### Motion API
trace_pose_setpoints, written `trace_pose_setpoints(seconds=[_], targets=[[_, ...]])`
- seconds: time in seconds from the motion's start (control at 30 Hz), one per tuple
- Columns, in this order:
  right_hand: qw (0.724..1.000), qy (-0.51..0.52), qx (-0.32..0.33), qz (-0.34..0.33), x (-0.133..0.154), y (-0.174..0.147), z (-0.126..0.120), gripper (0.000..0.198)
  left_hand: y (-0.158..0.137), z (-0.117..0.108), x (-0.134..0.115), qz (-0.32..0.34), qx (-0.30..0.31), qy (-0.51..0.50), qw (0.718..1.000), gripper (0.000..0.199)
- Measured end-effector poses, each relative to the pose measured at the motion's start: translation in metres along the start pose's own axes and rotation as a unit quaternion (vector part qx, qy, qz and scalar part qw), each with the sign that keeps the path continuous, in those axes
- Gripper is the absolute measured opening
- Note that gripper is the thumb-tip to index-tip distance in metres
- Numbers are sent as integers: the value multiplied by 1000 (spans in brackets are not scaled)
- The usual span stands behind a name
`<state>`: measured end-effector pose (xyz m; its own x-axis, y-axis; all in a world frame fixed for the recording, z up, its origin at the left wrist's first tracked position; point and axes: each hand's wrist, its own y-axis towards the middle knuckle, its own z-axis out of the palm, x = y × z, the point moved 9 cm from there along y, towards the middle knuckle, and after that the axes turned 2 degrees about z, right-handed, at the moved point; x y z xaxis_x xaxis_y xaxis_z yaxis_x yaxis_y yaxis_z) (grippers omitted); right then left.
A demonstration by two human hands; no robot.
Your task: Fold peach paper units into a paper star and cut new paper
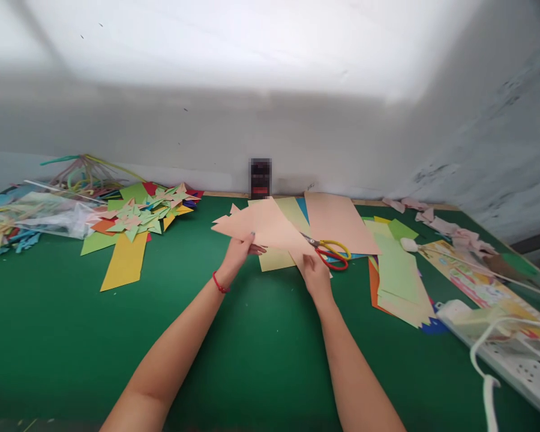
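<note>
A sheet of pale pink paper point(270, 225) is held up between both hands above the table. My left hand point(240, 252) grips its lower left edge, thumb on top and fingers underneath. At the sheet's lower right corner, my right hand point(315, 273) pinches the paper. Just beyond the right hand lie scissors point(330, 251) with one yellow and one red handle, their blades pointing left and partly covered by paper. Behind them rests another pink sheet point(337, 222). A pale yellow sheet point(274, 261) shows beneath the held one.
Colored paper stars point(139, 216) and yellow paper point(125, 258) lie on the green table point(252, 348) at left, near thin paper strips point(9, 225). Light green sheets point(400, 270), a white power strip point(513, 366) and its cable are at right. A wall rises behind.
</note>
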<state>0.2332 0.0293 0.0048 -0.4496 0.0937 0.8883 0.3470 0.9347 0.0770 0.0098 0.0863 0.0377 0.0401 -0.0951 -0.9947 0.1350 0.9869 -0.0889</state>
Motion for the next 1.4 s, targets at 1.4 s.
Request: trace_pose_setpoints(seconds=[1.4], targets=[[964,230,102,88,30,-45,47,52,-59,-29,40,19,-159,-156,975,43]])
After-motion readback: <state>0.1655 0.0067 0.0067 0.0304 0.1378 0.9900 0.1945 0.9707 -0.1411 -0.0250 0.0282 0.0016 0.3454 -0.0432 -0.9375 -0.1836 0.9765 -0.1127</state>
